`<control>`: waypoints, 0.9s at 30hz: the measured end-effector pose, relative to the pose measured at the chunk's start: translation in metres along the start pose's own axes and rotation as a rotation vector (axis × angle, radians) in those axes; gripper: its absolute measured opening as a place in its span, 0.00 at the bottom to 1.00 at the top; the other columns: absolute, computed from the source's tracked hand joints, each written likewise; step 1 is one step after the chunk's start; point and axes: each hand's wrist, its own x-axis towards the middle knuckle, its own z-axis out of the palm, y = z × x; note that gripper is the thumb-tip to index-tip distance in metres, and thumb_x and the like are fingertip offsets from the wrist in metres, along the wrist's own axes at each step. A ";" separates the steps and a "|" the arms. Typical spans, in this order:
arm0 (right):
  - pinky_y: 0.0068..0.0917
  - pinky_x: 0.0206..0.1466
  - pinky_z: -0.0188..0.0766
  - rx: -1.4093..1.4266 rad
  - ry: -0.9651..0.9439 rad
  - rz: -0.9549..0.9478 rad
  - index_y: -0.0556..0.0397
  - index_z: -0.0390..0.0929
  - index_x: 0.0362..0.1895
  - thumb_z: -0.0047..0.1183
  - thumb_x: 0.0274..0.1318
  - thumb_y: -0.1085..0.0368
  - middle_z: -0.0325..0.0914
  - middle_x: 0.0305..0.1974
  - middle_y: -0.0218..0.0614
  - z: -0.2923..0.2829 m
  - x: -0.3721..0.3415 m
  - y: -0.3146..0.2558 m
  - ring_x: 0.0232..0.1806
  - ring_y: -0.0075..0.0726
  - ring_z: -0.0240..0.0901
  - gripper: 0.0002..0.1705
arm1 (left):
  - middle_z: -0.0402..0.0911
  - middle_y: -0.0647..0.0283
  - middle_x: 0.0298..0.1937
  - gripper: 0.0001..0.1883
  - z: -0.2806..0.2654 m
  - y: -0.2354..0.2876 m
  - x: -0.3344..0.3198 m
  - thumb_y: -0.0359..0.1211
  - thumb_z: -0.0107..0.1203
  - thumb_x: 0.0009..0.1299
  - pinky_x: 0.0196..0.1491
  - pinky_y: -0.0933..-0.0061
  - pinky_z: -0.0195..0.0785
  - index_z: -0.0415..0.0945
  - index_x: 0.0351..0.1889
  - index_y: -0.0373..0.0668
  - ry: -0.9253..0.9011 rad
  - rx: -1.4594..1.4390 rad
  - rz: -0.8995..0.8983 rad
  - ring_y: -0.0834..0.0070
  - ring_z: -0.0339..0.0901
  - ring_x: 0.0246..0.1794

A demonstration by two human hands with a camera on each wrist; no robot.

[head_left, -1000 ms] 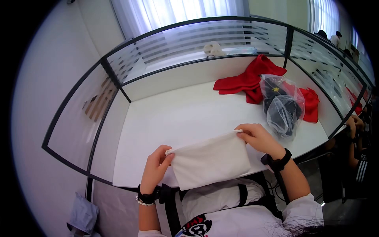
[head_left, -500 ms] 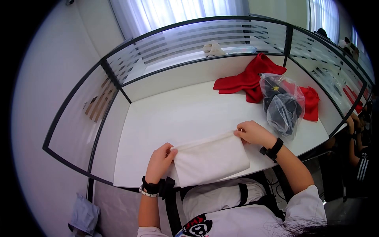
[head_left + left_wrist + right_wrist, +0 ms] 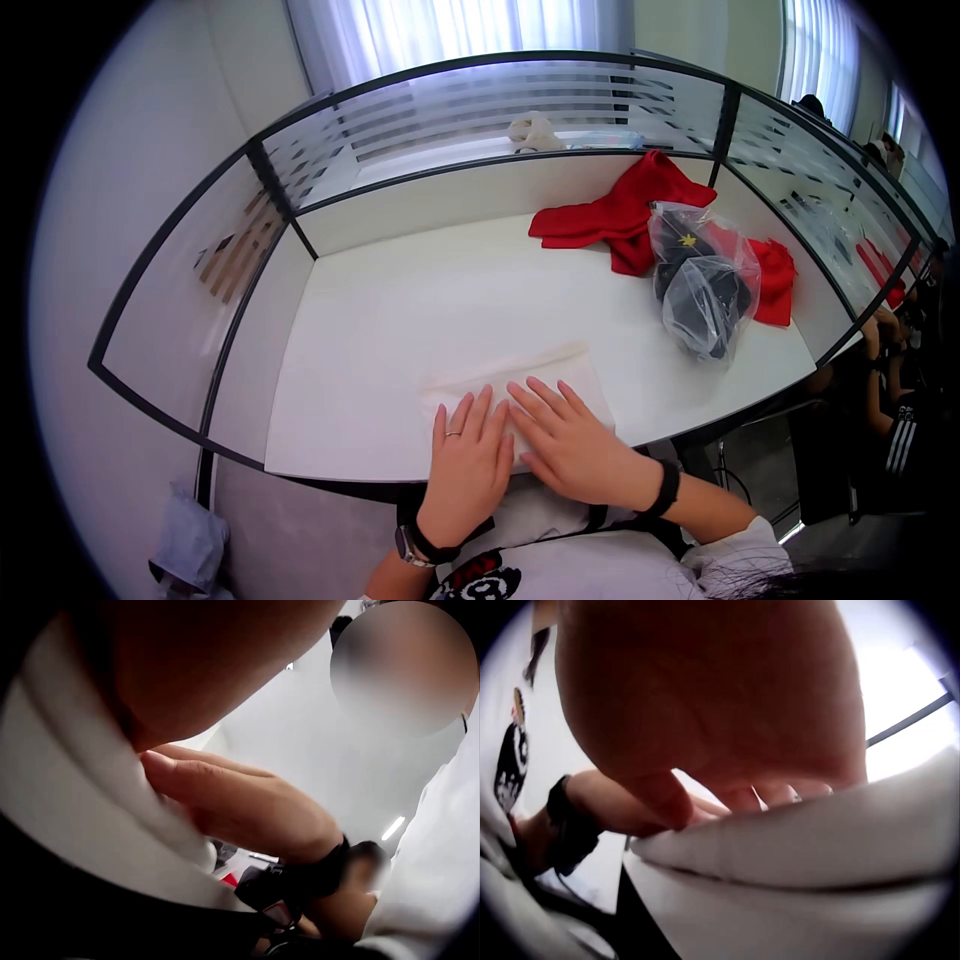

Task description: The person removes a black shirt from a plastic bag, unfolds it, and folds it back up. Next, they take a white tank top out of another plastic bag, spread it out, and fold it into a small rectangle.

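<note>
A folded white cloth [image 3: 560, 367] lies flat at the table's front edge in the head view. Both hands rest palm down on it, side by side, fingers straight and pointing toward the back. The left hand [image 3: 468, 458] wears a ring and covers the cloth's middle-left part; the right hand [image 3: 575, 445] lies beside it, fingertips close to the left fingers. In the right wrist view the cloth [image 3: 817, 844] shows as a thick layer under the right palm [image 3: 712, 697]. The left wrist view shows the right hand [image 3: 247, 802] against the cloth [image 3: 90, 772].
On the white table [image 3: 400, 300], a red cloth [image 3: 625, 215] lies at the back right. Next to it are a dark cap in a clear plastic bag [image 3: 705, 290] and more red cloth [image 3: 775, 280]. Framed glass panels [image 3: 480, 110] stand around the table. Other people sit at the far right.
Both hands have let go of the cloth's upper corners and moved together onto its middle. The cloth, held up by its edge before, now lies flat. The head view has shifted slightly.
</note>
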 end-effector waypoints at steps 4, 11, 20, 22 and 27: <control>0.67 0.78 0.44 -0.147 -0.004 0.149 0.48 0.59 0.79 0.47 0.71 0.47 0.56 0.79 0.49 0.023 -0.003 0.007 0.79 0.67 0.49 0.38 | 0.60 0.49 0.80 0.27 0.028 -0.010 0.004 0.38 0.47 0.78 0.74 0.27 0.41 0.67 0.75 0.44 0.012 0.181 -0.044 0.43 0.57 0.78; 0.68 0.77 0.47 -0.145 0.117 0.256 0.47 0.71 0.73 0.53 0.67 0.39 0.63 0.75 0.49 0.023 -0.020 0.015 0.78 0.64 0.53 0.38 | 0.62 0.49 0.79 0.29 0.025 -0.019 -0.001 0.42 0.48 0.78 0.74 0.30 0.44 0.67 0.75 0.44 0.040 0.204 -0.076 0.43 0.58 0.78; 0.65 0.77 0.48 -0.129 0.169 0.262 0.49 0.73 0.71 0.53 0.67 0.40 0.64 0.75 0.50 0.025 -0.021 0.017 0.78 0.61 0.55 0.37 | 0.60 0.51 0.81 0.29 0.019 -0.031 -0.007 0.41 0.48 0.78 0.77 0.37 0.45 0.65 0.76 0.42 0.030 0.127 -0.128 0.48 0.55 0.81; 0.64 0.77 0.48 -0.132 0.176 0.263 0.49 0.73 0.71 0.53 0.67 0.40 0.64 0.75 0.50 0.024 -0.021 0.016 0.78 0.61 0.55 0.37 | 0.60 0.51 0.80 0.29 0.019 -0.031 -0.006 0.41 0.48 0.78 0.77 0.36 0.45 0.65 0.76 0.42 0.029 0.124 -0.124 0.48 0.55 0.81; 0.64 0.78 0.46 -0.208 0.202 0.316 0.51 0.73 0.69 0.51 0.70 0.47 0.66 0.73 0.51 0.027 -0.023 0.013 0.76 0.58 0.59 0.32 | 0.60 0.51 0.81 0.29 0.018 -0.030 -0.007 0.40 0.48 0.78 0.77 0.36 0.43 0.65 0.75 0.41 0.030 0.137 -0.125 0.48 0.55 0.81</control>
